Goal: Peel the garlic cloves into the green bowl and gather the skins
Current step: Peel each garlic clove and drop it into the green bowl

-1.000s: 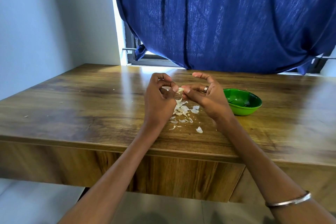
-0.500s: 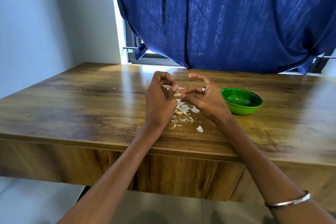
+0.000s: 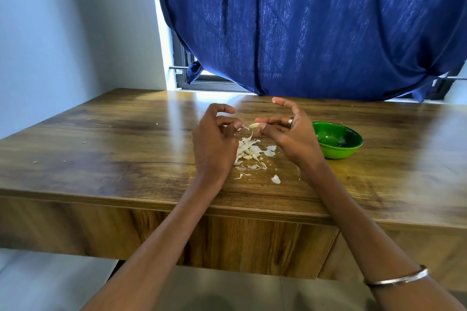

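A pale garlic clove (image 3: 253, 126) is pinched between the thumb and fingertips of my right hand (image 3: 290, 136), held above the table. My left hand (image 3: 214, 144) faces it, its thumb and finger pinching a thin strip of skin (image 3: 243, 129) that comes off the clove's left end. Below the hands lies a loose pile of white garlic skins (image 3: 249, 151) on the wooden table (image 3: 126, 154). A green bowl (image 3: 352, 148) stands to the right of my right hand; its contents are hard to make out.
A stray skin flake (image 3: 276, 179) lies near the table's front edge. A blue curtain (image 3: 316, 28) hangs over the window behind the table. A white wall stands at the left. A few tiny crumbs dot the left part of the tabletop.
The hands have drawn slightly apart, exposing the clove between them. My left hand has pulled a strip of skin away from it. The right forefinger has lifted higher.
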{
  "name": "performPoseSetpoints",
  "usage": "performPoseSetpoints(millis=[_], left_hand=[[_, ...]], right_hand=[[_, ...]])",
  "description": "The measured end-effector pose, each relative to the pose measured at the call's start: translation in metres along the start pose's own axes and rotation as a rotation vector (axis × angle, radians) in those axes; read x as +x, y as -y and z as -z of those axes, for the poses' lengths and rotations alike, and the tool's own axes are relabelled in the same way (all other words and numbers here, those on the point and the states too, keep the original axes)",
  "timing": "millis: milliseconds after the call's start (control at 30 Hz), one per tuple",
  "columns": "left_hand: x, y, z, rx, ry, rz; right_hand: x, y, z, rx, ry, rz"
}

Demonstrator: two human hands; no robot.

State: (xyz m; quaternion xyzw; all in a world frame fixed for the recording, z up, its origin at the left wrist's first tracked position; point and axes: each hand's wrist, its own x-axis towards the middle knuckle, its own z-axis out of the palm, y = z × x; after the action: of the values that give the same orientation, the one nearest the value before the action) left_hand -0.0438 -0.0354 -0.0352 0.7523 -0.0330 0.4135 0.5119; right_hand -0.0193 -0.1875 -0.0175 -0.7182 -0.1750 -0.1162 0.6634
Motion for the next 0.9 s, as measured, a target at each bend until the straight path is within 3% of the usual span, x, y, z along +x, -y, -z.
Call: performPoseSetpoints(millis=[267, 433, 900], left_hand=[[-0.0024, -0.0033, -0.0013, -0.02, 0.072, -0.017], [-0.0039, -0.0075, 0.0012, -0.059, 0.038, -0.032], [-0.0029, -0.0072, -0.002, -0.107, 0.125, -0.043]], right_hand=[[0.0003, 0.0, 0.0004, 0.005, -0.036, -0.008], [0.0, 0.0009, 0.0006, 0.063, -0.056, -0.033], [-0.0014, 0.0025, 0.0016, 0.168, 0.016, -0.121]])
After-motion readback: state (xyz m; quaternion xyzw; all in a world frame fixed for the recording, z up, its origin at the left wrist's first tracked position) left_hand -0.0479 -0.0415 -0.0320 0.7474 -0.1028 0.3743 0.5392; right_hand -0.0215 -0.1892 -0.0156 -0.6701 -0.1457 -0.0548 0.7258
